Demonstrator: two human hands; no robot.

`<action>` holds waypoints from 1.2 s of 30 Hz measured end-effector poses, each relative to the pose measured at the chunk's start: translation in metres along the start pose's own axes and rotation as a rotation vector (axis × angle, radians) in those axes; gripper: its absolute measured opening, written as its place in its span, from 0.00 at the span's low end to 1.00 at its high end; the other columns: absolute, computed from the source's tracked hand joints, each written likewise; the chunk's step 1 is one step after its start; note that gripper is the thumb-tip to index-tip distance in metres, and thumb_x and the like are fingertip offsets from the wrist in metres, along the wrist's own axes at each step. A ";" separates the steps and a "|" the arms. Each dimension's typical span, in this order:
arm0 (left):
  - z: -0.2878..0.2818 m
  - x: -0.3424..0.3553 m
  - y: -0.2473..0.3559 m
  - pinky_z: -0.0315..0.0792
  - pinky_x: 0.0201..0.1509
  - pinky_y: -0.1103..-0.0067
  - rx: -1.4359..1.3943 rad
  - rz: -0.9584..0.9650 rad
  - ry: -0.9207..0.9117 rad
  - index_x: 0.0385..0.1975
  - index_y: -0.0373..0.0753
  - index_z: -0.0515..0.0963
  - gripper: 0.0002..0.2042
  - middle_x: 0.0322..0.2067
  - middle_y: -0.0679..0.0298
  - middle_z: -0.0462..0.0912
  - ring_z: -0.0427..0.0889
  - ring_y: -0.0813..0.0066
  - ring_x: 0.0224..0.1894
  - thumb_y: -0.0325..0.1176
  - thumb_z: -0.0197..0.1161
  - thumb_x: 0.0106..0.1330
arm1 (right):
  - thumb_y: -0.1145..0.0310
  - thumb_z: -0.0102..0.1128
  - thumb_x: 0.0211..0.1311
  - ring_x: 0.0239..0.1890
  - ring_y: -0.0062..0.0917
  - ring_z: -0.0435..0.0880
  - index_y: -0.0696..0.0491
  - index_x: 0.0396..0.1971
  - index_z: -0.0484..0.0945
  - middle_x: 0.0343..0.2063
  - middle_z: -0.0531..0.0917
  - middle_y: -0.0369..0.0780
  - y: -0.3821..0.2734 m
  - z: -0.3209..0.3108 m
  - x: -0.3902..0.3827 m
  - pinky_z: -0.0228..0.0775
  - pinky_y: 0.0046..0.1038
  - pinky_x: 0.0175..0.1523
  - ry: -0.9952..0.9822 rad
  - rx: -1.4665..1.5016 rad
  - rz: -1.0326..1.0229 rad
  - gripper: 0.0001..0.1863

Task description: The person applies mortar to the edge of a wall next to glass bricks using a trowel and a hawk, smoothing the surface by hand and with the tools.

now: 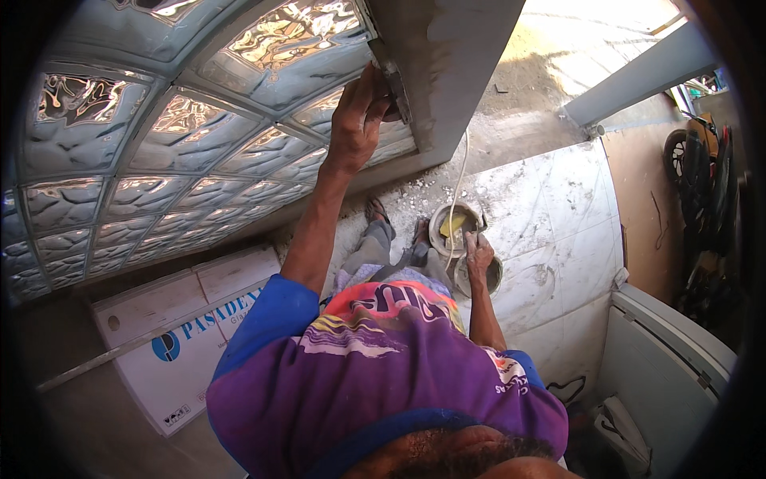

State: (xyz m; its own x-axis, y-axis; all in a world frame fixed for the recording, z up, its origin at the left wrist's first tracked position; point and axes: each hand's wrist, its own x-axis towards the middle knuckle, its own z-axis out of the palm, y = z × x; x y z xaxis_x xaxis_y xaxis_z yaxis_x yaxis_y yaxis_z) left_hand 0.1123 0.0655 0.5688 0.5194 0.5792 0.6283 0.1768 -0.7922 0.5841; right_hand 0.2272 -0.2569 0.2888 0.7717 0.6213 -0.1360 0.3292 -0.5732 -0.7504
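Note:
My left hand (356, 124) is raised to the right end of a glass-block wall (171, 164). Its fingers are closed on a flat grey blade-like piece (391, 89), which lies along the joint between the glass blocks and the plastered wall edge (443, 72). Low on the right, my right hand (479, 254) is closed beside two round mortar-stained buckets; what it grips is too small to make out. A yellow piece (455, 223) lies inside the farther bucket (440, 239). The nearer bucket (496, 279) is partly covered by my right hand and forearm.
A pale cable (463, 172) hangs down past the buckets. White, dusty sheeting (550, 215) covers the floor at right, with crumbs of debris by my feet. Printed cartons (152, 359) lie at lower left, a grey cabinet (654, 359) stands at lower right, and a scooter-like vehicle (702, 160) is beyond.

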 end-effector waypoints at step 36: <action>-0.047 0.056 0.049 0.73 0.44 0.74 0.070 0.043 -0.040 0.62 0.34 0.58 0.29 0.39 0.55 0.73 0.75 0.65 0.42 0.19 0.57 0.59 | 0.56 0.56 0.57 0.24 0.47 0.75 0.58 0.19 0.72 0.20 0.77 0.50 0.033 0.000 -0.011 0.64 0.43 0.31 -0.011 -0.061 0.029 0.19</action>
State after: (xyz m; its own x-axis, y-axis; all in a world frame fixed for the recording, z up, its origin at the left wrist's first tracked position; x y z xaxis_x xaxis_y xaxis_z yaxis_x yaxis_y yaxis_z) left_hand 0.1110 0.0687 0.6566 0.5607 0.5377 0.6297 0.2110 -0.8282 0.5192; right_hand 0.2300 -0.2823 0.2659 0.7755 0.6096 -0.1643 0.3397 -0.6222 -0.7053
